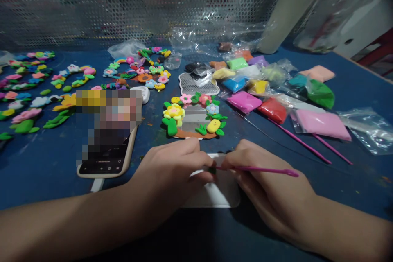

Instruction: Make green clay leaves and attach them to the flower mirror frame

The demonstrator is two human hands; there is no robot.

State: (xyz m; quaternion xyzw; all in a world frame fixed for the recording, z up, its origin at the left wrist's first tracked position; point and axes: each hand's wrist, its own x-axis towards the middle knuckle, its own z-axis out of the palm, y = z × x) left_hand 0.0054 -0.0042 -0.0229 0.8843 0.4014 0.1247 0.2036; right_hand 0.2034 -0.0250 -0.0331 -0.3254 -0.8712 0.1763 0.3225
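Note:
My right hand (pixel 258 176) pinches a pink clay modelling tool (pixel 270 169) that lies level, its thin tip pointing left. Between the thumb and forefinger of my left hand (pixel 178 168) is a small piece of dark green clay (pixel 211 169), mostly covered by the fingers. The tool's tip meets this piece or comes very close to it. Both hands are over a white board (pixel 221 192). Just beyond them lies a small mirror (pixel 194 119), its rim decorated with clay flowers, leaves and a yellow smiling shape (pixel 214 125).
A phone (pixel 107 159) with a cable lies to the left, near several clay-flower frames (pixel 73 75). On the right are bagged coloured clays (pixel 273 110) and two more pink tools (pixel 302 143). A perforated metal panel (pixel 138 4) stands behind the blue table (pixel 346 196).

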